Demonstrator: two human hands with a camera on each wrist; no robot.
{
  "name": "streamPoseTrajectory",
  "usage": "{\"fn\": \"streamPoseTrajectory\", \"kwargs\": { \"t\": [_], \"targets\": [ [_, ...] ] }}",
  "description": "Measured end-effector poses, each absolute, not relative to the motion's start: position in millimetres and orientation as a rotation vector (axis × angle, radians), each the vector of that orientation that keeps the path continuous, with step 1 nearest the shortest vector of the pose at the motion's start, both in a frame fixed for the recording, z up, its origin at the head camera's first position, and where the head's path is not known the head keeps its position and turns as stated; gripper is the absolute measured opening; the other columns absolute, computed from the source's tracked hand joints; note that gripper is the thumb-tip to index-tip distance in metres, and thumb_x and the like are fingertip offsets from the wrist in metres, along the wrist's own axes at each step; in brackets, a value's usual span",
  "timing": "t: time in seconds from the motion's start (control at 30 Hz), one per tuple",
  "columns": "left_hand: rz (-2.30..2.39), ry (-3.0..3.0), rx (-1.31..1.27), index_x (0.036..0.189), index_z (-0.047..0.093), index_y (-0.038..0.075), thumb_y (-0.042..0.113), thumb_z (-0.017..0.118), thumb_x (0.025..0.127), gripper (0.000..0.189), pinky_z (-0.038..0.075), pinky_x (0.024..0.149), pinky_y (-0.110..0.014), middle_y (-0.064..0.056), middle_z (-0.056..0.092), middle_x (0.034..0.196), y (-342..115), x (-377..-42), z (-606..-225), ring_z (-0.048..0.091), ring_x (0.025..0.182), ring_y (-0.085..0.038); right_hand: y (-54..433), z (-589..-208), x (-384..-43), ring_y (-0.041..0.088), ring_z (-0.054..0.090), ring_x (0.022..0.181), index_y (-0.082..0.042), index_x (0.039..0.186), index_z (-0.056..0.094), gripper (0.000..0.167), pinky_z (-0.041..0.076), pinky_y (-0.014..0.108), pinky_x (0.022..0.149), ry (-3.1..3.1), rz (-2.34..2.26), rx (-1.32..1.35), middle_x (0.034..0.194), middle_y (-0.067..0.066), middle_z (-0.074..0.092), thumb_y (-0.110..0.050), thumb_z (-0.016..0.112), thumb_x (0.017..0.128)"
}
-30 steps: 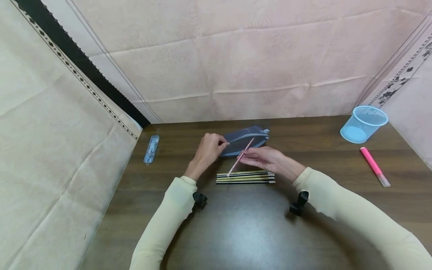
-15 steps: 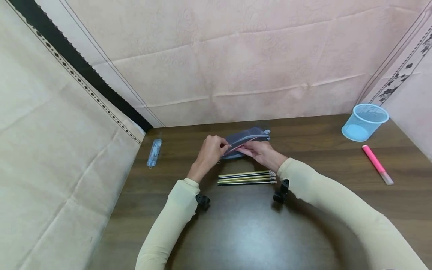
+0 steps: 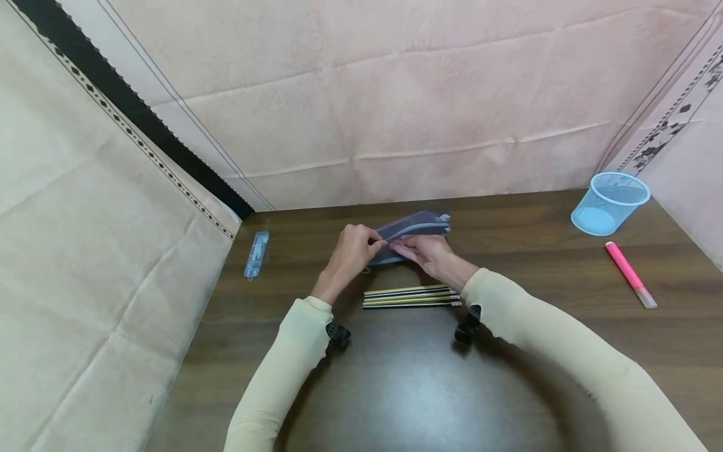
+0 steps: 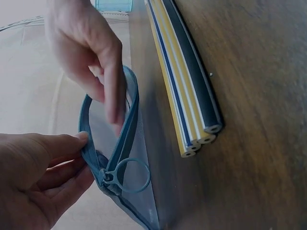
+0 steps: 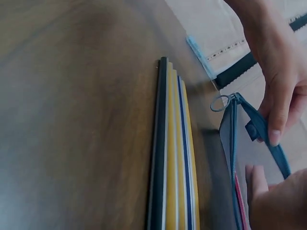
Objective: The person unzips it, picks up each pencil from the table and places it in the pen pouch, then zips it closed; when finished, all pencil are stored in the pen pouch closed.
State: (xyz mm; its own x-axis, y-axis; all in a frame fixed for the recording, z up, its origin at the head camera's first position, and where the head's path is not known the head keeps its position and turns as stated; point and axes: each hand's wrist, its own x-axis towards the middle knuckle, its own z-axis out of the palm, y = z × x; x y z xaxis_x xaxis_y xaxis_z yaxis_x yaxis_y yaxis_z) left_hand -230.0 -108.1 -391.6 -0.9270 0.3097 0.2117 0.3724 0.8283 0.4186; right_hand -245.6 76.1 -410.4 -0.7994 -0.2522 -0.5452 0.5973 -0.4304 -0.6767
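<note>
Pouch (image 3: 415, 221) being pinched by left hand (image 3: 353, 249) at far centre, beyond striped pencils (image 3: 412, 297). Right hand (image 3: 427, 252) being partly hidden inside it, fingers' grasp unclear; thin pink stick (image 5: 240, 200) being mostly covered.

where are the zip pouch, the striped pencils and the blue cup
zip pouch (image 3: 415, 221), head view: its far side panel
striped pencils (image 4: 181, 67), left wrist view: middle of the bundle
blue cup (image 3: 617, 213), head view: its side wall

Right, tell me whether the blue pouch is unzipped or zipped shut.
Unzipped: the blue pouch has its zipper edges standing apart, the left hand pinching one edge, the right hand reaching between them.
</note>
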Motion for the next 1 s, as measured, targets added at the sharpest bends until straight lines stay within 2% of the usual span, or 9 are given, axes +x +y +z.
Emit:
{"fn": "streamPoseTrajectory", "kwargs": {
  "t": [0.13, 0.27, 0.4, 0.53, 1.0],
  "targets": [
    [-0.714, -2.858, -0.532, 0.097, 0.082, 0.007, 0.019, 0.073, 0.093, 0.015, 0.056, 0.066, -0.024, -0.007, 0.079, 0.091, -108, -231, -390, 0.067, 0.072, -0.013, 88, -409, -235, 0.022, 0.069, 0.115, 0.006, 0.144, 0.049, 0.040, 0.050, 0.034, 0.106, 1.429, -2.066, 0.252, 0.143, 0.025, 0.056, -0.007, 0.049, 0.106],
    [-0.718, -2.865, -0.529, 0.098, 0.082, 0.008, 0.020, 0.073, 0.094, 0.015, 0.054, 0.063, -0.022, -0.007, 0.079, 0.092, -107, -232, -390, 0.065, 0.070, -0.012, 100, -412, -227, 0.020, 0.074, 0.093, 0.009, 0.127, 0.062, 0.032, 0.058, 0.036, 0.091, 1.887, -1.727, -0.218, 0.120, 0.025, 0.070, -0.011, 0.055, 0.104],
    [-0.749, -2.886, -0.512, 0.098, 0.082, 0.008, 0.019, 0.073, 0.094, 0.015, 0.054, 0.062, -0.021, -0.007, 0.078, 0.092, -106, -231, -393, 0.065, 0.069, -0.012, 112, -415, -220, 0.016, 0.069, 0.078, 0.001, 0.104, 0.075, 0.016, 0.058, 0.031, 0.073, 2.399, -1.263, -0.803, 0.094, 0.014, 0.076, -0.009, 0.064, 0.098],
    [-0.770, -2.883, -0.492, 0.097, 0.082, 0.008, 0.019, 0.073, 0.094, 0.014, 0.053, 0.061, -0.021, -0.007, 0.078, 0.091, -105, -230, -395, 0.064, 0.067, -0.011, 118, -418, -218, 0.008, 0.061, 0.075, -0.005, 0.092, 0.077, 0.009, 0.052, 0.026, 0.072, 2.573, -0.981, -1.177, 0.085, 0.004, 0.075, -0.006, 0.069, 0.094],
    [-0.776, -2.877, -0.493, 0.096, 0.081, 0.008, 0.018, 0.073, 0.094, 0.014, 0.052, 0.059, -0.021, -0.007, 0.078, 0.090, -107, -230, -395, 0.063, 0.064, -0.010, 110, -429, -220, 0.003, 0.062, 0.078, -0.013, 0.095, 0.077, 0.008, 0.054, 0.024, 0.073, 2.559, -0.710, -1.286, 0.088, -0.004, 0.073, -0.008, 0.071, 0.093]
  ]
}}
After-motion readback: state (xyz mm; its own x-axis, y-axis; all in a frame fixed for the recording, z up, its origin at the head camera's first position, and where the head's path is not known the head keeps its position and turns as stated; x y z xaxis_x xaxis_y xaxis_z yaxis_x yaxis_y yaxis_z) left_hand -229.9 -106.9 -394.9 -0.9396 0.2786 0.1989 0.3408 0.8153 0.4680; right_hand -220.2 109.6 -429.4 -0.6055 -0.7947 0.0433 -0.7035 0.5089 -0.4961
